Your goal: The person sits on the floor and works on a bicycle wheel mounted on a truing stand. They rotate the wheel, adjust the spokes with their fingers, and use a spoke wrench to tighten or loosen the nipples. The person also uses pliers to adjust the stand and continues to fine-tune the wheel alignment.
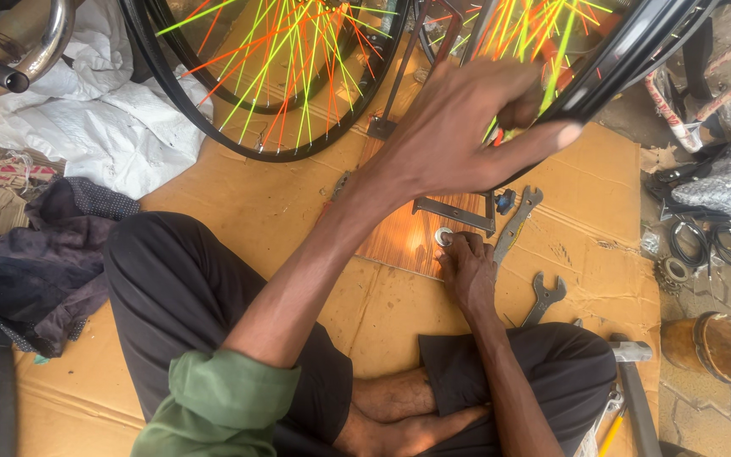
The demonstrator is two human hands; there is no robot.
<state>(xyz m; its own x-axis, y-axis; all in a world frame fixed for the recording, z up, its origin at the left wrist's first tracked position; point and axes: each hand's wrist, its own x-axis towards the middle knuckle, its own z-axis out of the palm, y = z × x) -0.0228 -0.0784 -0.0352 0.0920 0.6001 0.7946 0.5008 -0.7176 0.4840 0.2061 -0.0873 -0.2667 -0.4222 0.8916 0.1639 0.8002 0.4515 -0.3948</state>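
**Hands at the wheel stand, seated on cardboard**

Near the crossed legs, the right hand (467,269) pinches a small round metal part (443,236) on the wooden board (399,241), beside 2 spanners (518,222). Farther, the left hand (458,135) grasps the black rim (628,55), steadying the wheel upright.

Glossy black metal wheel rim (636,51) at far right carries bright plastic-looking spokes (298,59). Matt brown cardboard (602,178) covers the floor, with a shiny wood-grain board (399,241) on it. Dull grey metal spanners (543,296) lie right; crumpled white cloth (112,118) far left.
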